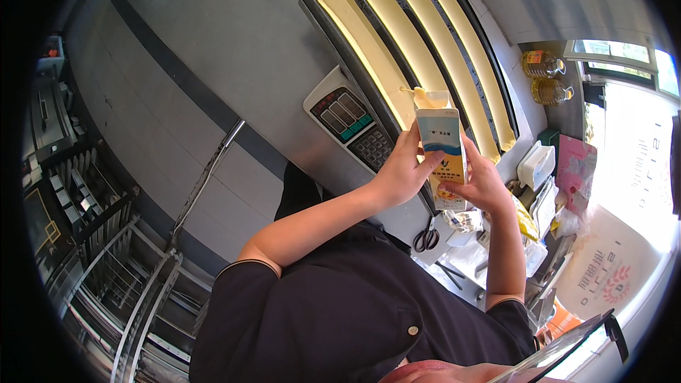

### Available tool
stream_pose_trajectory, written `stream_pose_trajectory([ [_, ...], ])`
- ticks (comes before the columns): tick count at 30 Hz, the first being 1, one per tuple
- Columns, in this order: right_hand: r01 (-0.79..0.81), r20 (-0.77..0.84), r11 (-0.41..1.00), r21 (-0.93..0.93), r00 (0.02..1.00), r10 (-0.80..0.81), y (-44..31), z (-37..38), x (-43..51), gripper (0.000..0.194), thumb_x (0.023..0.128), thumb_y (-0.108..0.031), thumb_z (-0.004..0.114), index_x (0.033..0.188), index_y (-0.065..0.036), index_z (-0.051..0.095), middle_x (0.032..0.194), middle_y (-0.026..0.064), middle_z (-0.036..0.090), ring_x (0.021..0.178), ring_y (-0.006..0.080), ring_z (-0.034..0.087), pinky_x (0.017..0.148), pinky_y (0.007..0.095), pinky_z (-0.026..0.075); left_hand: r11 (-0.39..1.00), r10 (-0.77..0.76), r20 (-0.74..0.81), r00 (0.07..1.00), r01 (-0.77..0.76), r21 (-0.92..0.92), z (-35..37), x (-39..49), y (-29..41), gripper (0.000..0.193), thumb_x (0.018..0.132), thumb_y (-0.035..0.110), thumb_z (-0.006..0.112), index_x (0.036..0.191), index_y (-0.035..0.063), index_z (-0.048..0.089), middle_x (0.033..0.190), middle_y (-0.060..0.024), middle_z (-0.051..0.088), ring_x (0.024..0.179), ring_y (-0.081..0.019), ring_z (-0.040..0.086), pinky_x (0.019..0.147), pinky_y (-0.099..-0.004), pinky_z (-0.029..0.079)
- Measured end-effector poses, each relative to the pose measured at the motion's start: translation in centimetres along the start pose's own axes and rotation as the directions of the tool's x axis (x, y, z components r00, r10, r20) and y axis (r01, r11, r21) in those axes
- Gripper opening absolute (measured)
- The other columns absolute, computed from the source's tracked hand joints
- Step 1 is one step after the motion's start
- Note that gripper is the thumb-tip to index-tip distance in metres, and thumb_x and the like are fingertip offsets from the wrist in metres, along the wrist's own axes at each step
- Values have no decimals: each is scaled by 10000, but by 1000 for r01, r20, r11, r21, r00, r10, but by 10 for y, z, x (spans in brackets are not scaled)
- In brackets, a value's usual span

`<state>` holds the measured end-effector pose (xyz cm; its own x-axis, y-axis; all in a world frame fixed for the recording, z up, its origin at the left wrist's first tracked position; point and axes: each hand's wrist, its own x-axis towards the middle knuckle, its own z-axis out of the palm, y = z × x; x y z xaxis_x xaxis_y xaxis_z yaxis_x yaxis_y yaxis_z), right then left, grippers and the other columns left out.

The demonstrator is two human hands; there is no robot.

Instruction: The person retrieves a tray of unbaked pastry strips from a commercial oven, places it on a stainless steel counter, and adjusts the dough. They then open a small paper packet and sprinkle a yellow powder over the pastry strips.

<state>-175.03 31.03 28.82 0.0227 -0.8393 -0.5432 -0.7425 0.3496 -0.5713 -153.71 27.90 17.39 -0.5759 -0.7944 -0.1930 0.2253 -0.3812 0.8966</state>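
Observation:
Both of my hands hold a printed drink-type carton (442, 154) above a long black tray (340, 45), its opened top tilted towards the tray. My left hand (407, 170) grips its left side and my right hand (479, 178) its right side, thumbs on the front. A thin pale stream leaves the spout. Yellowish dough strips (407, 21) line the tray's long channels. Pale liquid (367, 37) lies in the leftmost channel, with its near end hidden behind the carton and my left hand.
A digital scale (346, 119) stands left of the tray on the steel worktop (239, 26). Black-handled scissors (426, 240) lie near my body. Plastic containers (536, 165) and two oil bottles (550, 91) stand at right. Metal racks (143, 298) are at lower left.

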Motion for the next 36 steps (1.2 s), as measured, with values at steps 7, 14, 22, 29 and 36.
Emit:
stream_pose_trajectory([
  [7, 18, -15, 999, -44, 1000, -19, 2, 0, -1, 1112, 785, -273, 1014, 1745, -134, 472, 1438, 239, 771, 1350, 443, 744, 1149, 488, 582, 1000, 1, -5, 1000, -1, 16, 0, -2, 2, 659, 1172, 282, 721, 1719, 118, 392, 1432, -250, 603, 1361, -381, 634, 1149, -477, 574],
  [14, 25, -13, 997, -67, 1000, -26, 2, -1, -2, 1101, 784, -286, 1013, 1735, -125, 483, 1418, 241, 778, 1332, 443, 755, 1137, 493, 589, 999, -45, 4, 999, 45, -3, 1, -3, 5, 655, 1175, 298, 716, 1713, 112, 392, 1430, -248, 596, 1339, -375, 651, 1147, -488, 588],
  [22, -1, -4, 998, -58, 1000, 1, 0, 0, -3, 1110, 778, -289, 1015, 1738, -129, 480, 1405, 244, 784, 1318, 445, 761, 1128, 495, 592, 1000, 2, 6, 1000, -2, -16, 2, -2, -1, 640, 1179, 281, 710, 1708, 107, 395, 1442, -250, 589, 1350, -380, 647, 1150, -481, 593],
  [29, 5, -10, 998, -70, 1000, -6, -2, 0, -4, 1112, 779, -287, 1015, 1740, -132, 478, 1404, 246, 784, 1316, 446, 760, 1126, 496, 593, 999, -29, 18, 999, 30, -11, 0, -4, 4, 661, 1181, 279, 708, 1732, 118, 379, 1483, -243, 575, 1371, -366, 641, 1153, -473, 589],
  [36, -12, -2, 997, -78, 1000, 11, -3, 0, -5, 1105, 779, -282, 1015, 1735, -135, 480, 1406, 239, 784, 1316, 448, 758, 1124, 497, 594, 999, -29, 33, 999, 29, -26, -1, -3, 2, 675, 1184, 282, 706, 1745, 117, 369, 1522, -246, 566, 1404, -368, 631, 1152, -467, 586],
])
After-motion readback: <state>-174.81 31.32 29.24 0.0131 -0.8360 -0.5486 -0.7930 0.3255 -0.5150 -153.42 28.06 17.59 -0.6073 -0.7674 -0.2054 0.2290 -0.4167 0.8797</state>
